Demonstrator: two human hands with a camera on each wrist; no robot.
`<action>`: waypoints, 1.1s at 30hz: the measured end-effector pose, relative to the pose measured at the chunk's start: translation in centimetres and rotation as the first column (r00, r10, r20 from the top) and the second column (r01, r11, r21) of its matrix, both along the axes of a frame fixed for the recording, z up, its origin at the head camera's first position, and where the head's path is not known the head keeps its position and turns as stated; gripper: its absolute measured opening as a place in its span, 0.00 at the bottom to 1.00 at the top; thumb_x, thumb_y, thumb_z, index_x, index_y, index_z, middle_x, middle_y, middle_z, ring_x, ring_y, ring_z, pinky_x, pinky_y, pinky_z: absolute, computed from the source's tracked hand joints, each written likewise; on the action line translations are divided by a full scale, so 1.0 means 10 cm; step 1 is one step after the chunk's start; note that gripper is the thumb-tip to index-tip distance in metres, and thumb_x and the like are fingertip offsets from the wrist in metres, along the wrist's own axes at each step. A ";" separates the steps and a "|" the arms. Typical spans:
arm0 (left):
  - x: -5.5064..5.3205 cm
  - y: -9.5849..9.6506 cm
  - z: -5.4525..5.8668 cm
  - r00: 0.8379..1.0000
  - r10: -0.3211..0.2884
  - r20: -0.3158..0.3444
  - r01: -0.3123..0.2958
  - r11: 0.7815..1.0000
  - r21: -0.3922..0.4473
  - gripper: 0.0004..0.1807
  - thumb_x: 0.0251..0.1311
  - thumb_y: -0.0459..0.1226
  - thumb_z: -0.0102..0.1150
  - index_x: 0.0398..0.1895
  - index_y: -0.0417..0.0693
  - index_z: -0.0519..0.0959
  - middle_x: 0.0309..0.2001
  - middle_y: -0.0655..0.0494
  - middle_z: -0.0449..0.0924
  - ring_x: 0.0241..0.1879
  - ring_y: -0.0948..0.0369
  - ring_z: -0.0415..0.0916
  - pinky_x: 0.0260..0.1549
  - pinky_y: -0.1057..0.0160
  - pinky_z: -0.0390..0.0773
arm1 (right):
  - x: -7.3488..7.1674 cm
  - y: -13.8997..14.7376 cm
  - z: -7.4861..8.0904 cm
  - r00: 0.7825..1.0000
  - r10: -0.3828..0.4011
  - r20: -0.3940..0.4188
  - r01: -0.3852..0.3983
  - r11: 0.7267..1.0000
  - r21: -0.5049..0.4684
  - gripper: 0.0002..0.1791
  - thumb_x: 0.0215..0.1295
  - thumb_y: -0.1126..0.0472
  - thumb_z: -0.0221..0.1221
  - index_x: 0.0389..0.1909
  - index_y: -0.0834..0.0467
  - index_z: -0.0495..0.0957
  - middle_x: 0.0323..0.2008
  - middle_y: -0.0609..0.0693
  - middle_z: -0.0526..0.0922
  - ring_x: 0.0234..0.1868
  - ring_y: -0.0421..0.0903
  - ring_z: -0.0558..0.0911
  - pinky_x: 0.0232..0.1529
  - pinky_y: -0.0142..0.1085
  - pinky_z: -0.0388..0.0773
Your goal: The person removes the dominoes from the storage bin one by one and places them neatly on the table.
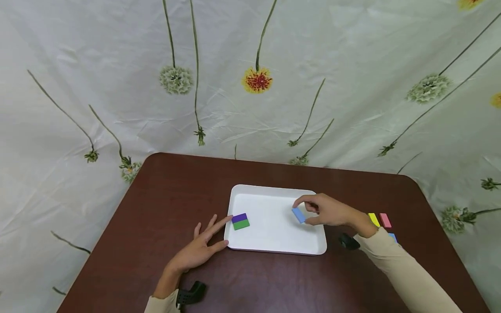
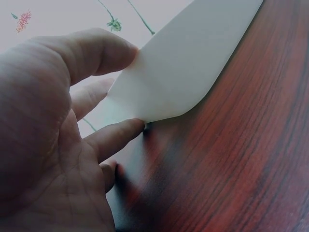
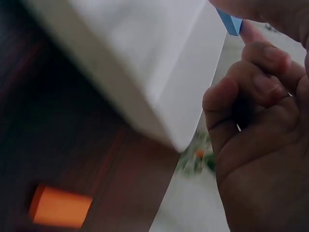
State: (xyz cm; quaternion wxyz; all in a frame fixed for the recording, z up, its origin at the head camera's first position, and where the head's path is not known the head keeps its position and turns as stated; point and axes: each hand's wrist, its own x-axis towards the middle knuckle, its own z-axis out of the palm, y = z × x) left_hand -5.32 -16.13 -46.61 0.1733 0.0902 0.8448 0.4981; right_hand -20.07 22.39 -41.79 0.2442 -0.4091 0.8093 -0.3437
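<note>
A white tray (image 1: 274, 219) lies on the table. My right hand (image 1: 330, 210) pinches a light blue block (image 1: 298, 215) between thumb and index finger, above the right part of the tray; in the right wrist view only an end of the blue block (image 3: 231, 21) shows. Inside the tray at its left side, a purple block (image 1: 239, 218) and a green block (image 1: 241, 224) lie side by side, touching. With fingers spread, my left hand (image 1: 197, 251) touches the tray's left edge. The left wrist view shows fingertips against the tray's outer wall (image 2: 178, 63).
To the right of the tray, a yellow block (image 1: 373, 219), a pink block (image 1: 385, 220) and another blue block (image 1: 393, 237) lie on the dark table (image 1: 188, 187), partly behind the right arm. An orange block (image 3: 62, 207) shows in the right wrist view. Flowered cloth (image 1: 227, 104) hangs behind the table.
</note>
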 end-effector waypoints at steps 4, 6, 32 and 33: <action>-0.01 0.01 0.00 1.000 -0.005 0.004 0.005 1.000 -0.015 0.36 0.71 0.49 0.56 0.79 0.71 0.55 0.80 0.53 0.51 0.81 0.48 0.30 0.69 0.37 0.17 | 0.08 0.49 -0.06 0.996 -0.080 -0.031 0.080 0.997 -0.001 0.21 0.58 0.67 0.70 0.53 0.57 0.78 0.24 0.43 0.61 0.26 0.34 0.61 0.30 0.31 0.64; -0.02 0.01 0.01 1.000 -0.009 0.003 0.009 1.000 -0.017 0.36 0.71 0.49 0.56 0.79 0.72 0.54 0.80 0.53 0.51 0.81 0.48 0.29 0.69 0.37 0.17 | 0.15 0.73 -0.11 0.992 -0.115 -0.059 0.115 0.993 -0.004 0.22 0.58 0.67 0.71 0.53 0.57 0.78 0.24 0.45 0.63 0.27 0.35 0.63 0.30 0.31 0.64; 0.01 0.01 -0.03 1.000 0.022 -0.005 -0.022 1.000 0.000 0.36 0.71 0.47 0.57 0.79 0.70 0.56 0.79 0.52 0.53 0.81 0.47 0.30 0.69 0.37 0.16 | 0.52 1.72 -0.41 0.940 -0.301 -0.160 0.331 0.918 0.218 0.24 0.52 0.61 0.75 0.49 0.60 0.78 0.24 0.40 0.60 0.25 0.30 0.60 0.28 0.31 0.60; 0.01 0.01 -0.03 1.000 0.023 -0.004 -0.023 1.000 0.000 0.36 0.71 0.47 0.57 0.79 0.70 0.56 0.79 0.52 0.52 0.81 0.47 0.30 0.69 0.37 0.16 | 0.52 1.72 -0.41 0.939 -0.304 -0.160 0.334 0.917 0.219 0.24 0.52 0.61 0.75 0.49 0.60 0.78 0.24 0.40 0.60 0.25 0.30 0.60 0.28 0.31 0.60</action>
